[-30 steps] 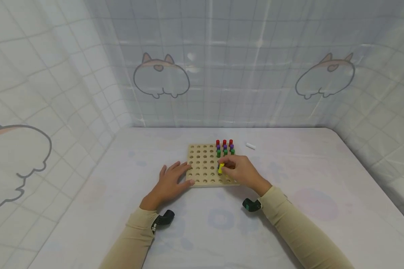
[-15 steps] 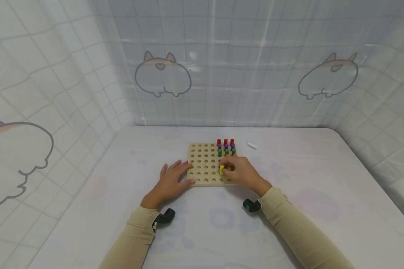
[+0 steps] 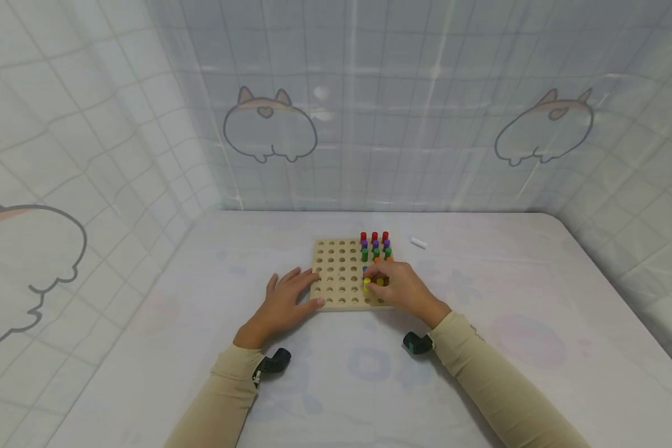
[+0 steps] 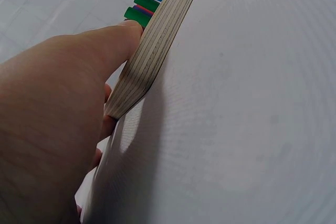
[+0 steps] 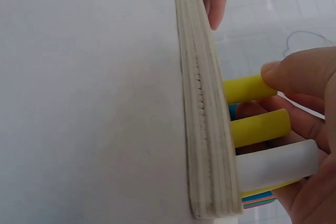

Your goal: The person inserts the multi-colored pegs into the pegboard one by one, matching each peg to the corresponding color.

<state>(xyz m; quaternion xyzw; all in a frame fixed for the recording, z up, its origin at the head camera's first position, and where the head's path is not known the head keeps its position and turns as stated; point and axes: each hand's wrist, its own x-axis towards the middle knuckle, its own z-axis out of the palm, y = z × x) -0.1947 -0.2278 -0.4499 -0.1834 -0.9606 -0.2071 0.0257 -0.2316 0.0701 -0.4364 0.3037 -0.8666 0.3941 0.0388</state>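
A light wooden pegboard with rows of round holes lies on the table. My right hand pinches the top of a yellow peg, which stands upright in the board. Beside that peg are a second yellow peg and a white peg, under the curve of the hand. My left hand rests at the board's left side with fairly straight fingers; its thumb touches the near edge. Behind the right hand stand red, purple and green pegs in rows; orange and blue ones are partly hidden.
One loose white peg lies on the pale tablecloth, beyond the board's far right corner. A tiled-pattern curtain rises behind the table and along both sides.
The yellow peg in my right hand has gone from tilted to upright and sunk lower into the board. My left hand stays where it was.
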